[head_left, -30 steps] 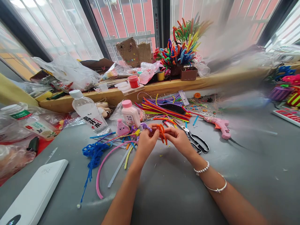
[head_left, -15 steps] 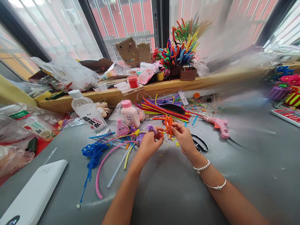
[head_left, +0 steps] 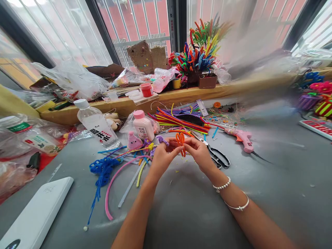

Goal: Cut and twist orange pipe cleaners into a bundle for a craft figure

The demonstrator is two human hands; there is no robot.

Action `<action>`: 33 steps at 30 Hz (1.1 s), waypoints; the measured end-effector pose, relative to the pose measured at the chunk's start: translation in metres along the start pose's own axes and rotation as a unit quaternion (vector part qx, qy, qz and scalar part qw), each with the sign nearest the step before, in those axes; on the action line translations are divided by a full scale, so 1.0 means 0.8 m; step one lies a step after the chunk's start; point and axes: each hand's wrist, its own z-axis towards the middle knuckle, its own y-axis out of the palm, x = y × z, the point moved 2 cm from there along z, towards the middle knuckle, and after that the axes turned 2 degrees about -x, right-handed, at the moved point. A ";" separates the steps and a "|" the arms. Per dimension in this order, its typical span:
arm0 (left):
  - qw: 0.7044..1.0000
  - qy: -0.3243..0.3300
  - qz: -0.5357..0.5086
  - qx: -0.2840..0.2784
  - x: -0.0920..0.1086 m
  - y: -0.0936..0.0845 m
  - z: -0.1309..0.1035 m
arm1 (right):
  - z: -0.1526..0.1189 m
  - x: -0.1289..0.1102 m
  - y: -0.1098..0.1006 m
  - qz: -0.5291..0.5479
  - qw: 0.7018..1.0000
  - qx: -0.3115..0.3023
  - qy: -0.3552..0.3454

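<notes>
An orange pipe cleaner, bent into several loops, stands upright between my two hands. My left hand pinches it from the left, thumb and fingers closed together. From the other side my right hand grips the same orange piece, its fingertips almost meeting the left thumb. A purple fuzzy piece shows at the back of my left hand; whether the hand holds it or only touches it, I cannot tell. Black-handled scissors lie just right of my right hand.
A pink glue gun rests at the right, near a pile of coloured pipe cleaners. To the left are a blue yarn-like bundle, a pink curved stem, a water bottle, a pink bottle and a white power bank.
My hands have come closer together, and the orange loops have shifted slightly left and down. Both hands now grip them. More of the scissors is uncovered.
</notes>
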 end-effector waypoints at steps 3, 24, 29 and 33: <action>1.000 0.000 -0.029 0.004 0.003 0.000 0.000 | 0.000 -0.001 0.002 0.027 0.999 -0.001 0.032; 0.995 0.012 0.075 0.066 0.005 -0.006 0.000 | 0.000 0.004 -0.001 0.024 0.999 0.006 0.027; 0.993 0.003 0.105 0.058 0.007 -0.006 -0.001 | -0.001 0.004 -0.003 0.011 1.000 0.014 0.024; 0.992 -0.005 0.118 0.049 0.005 -0.006 0.000 | -0.001 0.005 -0.004 0.022 0.999 0.033 0.032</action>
